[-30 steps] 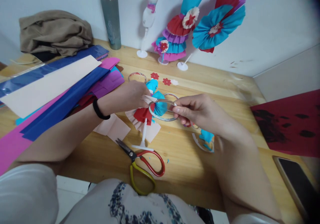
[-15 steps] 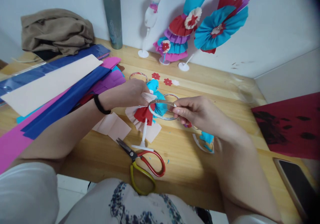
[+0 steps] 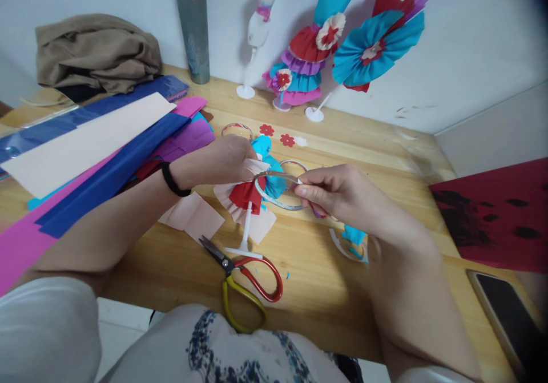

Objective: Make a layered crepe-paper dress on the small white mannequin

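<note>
My left hand (image 3: 233,157) is closed, pinching a pale pink piece of paper (image 3: 258,166) at the upper part of a small paper-dressed figure. That figure wears turquoise puffs (image 3: 274,183) and a red skirt (image 3: 246,194) over a pleated pale layer, and stands on a white stem and base (image 3: 246,240). In my right hand (image 3: 331,189), thumb and fingers grip a thin roll of tape (image 3: 280,203), and a narrow strip stretches from them towards the left hand. Scissors (image 3: 231,266) with one red and one yellow handle lie just in front of the base.
Coloured paper sheets (image 3: 98,143) and a brown cloth (image 3: 96,52) fill the left side. Red paper flowers (image 3: 287,140) lie behind the figure. Decorated stands (image 3: 303,57) and a flask (image 3: 191,35) line the wall. A phone (image 3: 500,309) rests at right.
The right thumb and fingers have shifted very slightly on the tape. Otherwise both hands and the figure hold almost the same positions.
</note>
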### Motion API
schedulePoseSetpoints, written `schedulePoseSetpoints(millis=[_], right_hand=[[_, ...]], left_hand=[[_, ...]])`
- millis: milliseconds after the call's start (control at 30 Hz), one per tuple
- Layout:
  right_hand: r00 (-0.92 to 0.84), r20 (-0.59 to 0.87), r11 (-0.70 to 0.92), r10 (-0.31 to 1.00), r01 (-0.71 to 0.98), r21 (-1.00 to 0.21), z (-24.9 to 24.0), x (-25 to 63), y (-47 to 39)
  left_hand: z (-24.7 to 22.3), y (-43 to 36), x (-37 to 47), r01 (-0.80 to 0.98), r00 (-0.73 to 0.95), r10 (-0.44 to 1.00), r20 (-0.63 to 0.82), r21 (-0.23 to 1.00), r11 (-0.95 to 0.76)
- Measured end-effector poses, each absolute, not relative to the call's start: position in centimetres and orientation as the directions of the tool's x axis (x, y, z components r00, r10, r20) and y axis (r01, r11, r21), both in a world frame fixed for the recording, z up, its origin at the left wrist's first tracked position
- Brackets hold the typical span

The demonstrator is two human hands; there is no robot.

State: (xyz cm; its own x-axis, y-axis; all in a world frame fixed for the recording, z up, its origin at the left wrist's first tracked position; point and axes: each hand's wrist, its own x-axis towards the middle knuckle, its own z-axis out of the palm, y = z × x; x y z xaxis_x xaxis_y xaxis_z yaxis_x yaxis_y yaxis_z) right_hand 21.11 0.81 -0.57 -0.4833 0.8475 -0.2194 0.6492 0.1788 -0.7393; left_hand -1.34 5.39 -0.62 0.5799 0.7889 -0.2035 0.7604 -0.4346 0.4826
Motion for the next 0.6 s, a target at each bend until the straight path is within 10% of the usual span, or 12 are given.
schedulePoseSetpoints(millis=[600], right_hand=[[-0.444,-0.151,0.251,0.883,0.721,-0.646,-1.02,21.04,0.75]], left_hand=[[-0.41,5.21,-1.28,0.784,0.605,0.767,-0.214,0.327,-0.527]])
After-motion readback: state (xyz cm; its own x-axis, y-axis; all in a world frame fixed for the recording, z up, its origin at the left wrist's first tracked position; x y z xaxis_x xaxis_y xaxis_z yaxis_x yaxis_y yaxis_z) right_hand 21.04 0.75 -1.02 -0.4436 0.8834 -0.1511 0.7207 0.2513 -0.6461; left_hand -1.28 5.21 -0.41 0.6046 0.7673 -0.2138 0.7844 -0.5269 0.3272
